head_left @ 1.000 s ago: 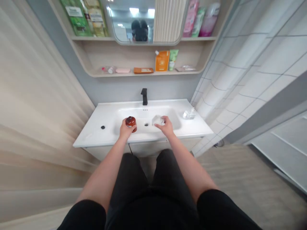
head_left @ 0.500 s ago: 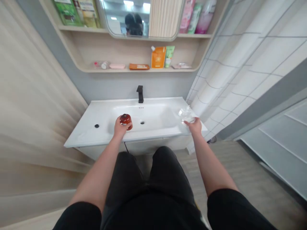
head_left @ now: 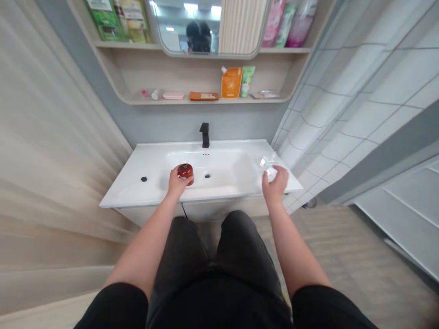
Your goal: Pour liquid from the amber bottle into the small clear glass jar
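Note:
My left hand (head_left: pixel 177 183) is wrapped round a reddish-brown bottle (head_left: pixel 185 171) with a dark top, held over the front left of the white sink basin (head_left: pixel 229 167). On the counter to the right of the basin lies a clear, see-through plastic item (head_left: pixel 268 161); its exact kind is too blurred to make out. Just in front of it is my right hand (head_left: pixel 277 183), thumb and fingers apart, with nothing visibly gripped. A black tap (head_left: pixel 205 135) stands behind the basin, and a round black piece (head_left: pixel 144 179) sits on the left of the counter.
Above the sink is a shelf unit (head_left: pixel 133 98) with a mirror (head_left: pixel 192 27). An orange pouch (head_left: pixel 231 82), a green tube (head_left: pixel 247 81) and a pink case (head_left: pixel 173 95) stand or lie on it. Curtains (head_left: pixel 44 173) hang at left; white tiles (head_left: pixel 370 114) line the right.
My right hand has drawn back slightly from the clear item, and its fingers have come off it. My left hand still holds the bottle. The whole view has shifted a little.

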Motion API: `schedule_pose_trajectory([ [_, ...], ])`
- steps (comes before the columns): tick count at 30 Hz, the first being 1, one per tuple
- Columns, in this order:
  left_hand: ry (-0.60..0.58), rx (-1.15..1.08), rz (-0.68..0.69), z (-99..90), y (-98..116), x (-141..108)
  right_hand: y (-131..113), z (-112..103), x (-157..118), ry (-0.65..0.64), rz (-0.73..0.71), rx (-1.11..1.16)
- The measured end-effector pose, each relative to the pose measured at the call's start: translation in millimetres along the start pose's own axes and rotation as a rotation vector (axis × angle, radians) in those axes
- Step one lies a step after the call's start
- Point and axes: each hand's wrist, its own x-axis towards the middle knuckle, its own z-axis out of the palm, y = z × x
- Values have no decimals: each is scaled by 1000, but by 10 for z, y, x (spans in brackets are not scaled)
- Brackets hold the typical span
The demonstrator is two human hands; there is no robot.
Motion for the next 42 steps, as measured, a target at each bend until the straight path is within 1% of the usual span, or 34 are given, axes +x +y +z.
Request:
schedule_pose_trajectory([
  [1, -7, -1, 5, 4, 3, -2, -174, 103, -45, -102, -69, 67],
  [2, -23, -10, 5, 7, 11, -6, -354, 235, -92, -233, -141, 150],
  [4, -58, -44, 7, 11, 53, -24, -709, 549, -193, -496, -238, 311],
  [5, -70, -58, 13, 13, 91, -36, -876, 711, -244, -598, -253, 378],
  [7, -79, -68, 36, 20, 205, -67, -1179, 995, -334, -724, -234, 505],
  [9, -92, -79, 63, 42, 366, -106, -1431, 1190, -397, -764, -186, 633],
  [12, -163, -114, 106, 97, 635, -180, -1698, 1316, -444, -780, -90, 857],
  [15, -258, -105, 131, 85, 820, -271, -1784, 1345, -483, -820, 63, 995],
  [17, -286, -73, 150, -41, 835, -320, -1738, 1369, -521, -809, 175, 981],
  [18, -261, -42, 156, -152, 805, -334, -1695, 1389, -541, -788, 225, 959],
  [19, -207, 7, 152, -298, 751, -341, -1646, 1414, -561, -764, 274, 943],
  [20, -116, 75, 129, -476, 678, -338, -1597, 1441, -580, -744, 317, 935],
  [22, 81, 283, 45, -909, 493, -307, -1520, 1492, -606, -718, 384, 948],
  [23, 154, 393, 8, -1150, 392, -284, -1497, 1511, -615, -714, 406, 962],
  [25, 245, 599, -50, -1634, 201, -234, -1481, 1530, -623, -731, 435, 996],
  [27, 243, 770, -155, -2055, 42, -190, -1489, 1526, -623, -762, 454, 1036],
  [28, 209, 828, -219, -2223, -23, -170, -1495, 1520, -621, -773, 459, 1054],
  [30, 112, 888, -328, -2465, -120, -134, -1503, 1505, -615, -782, 465, 1075],
  [32, 58, 894, -388, -2598, -178, -104, -1505, 1492, -608, -784, 470, 1069],
  [34, 81, 856, -405, -2652, -196, -92, -1505, 1484, -603, -794, 469, 1058],
  [35, 124, 819, -412, -2655, -188, -99, -1506, 1482, -602, -800, 464, 1055],
  [37, 264, 689, -410, -2601, -131, -149, -1510, 1483, -604, -810, 454, 1056],
  [39, 417, 470, -371, -2447, -2, -251, -1512, 1495, -610, -827, 448, 1067],
  [40, 462, 338, -330, -2328, 95, -316, -1509, 1504, -614, -836, 441, 1075],
  [41, 447, 208, -281, -2184, 214, -384, -1503, 1514, -619, -843, 428, 1084],
  [42, 372, 118, -230, -2020, 353, -449, -1494, 1524, -622, -847, 406, 1091],
])
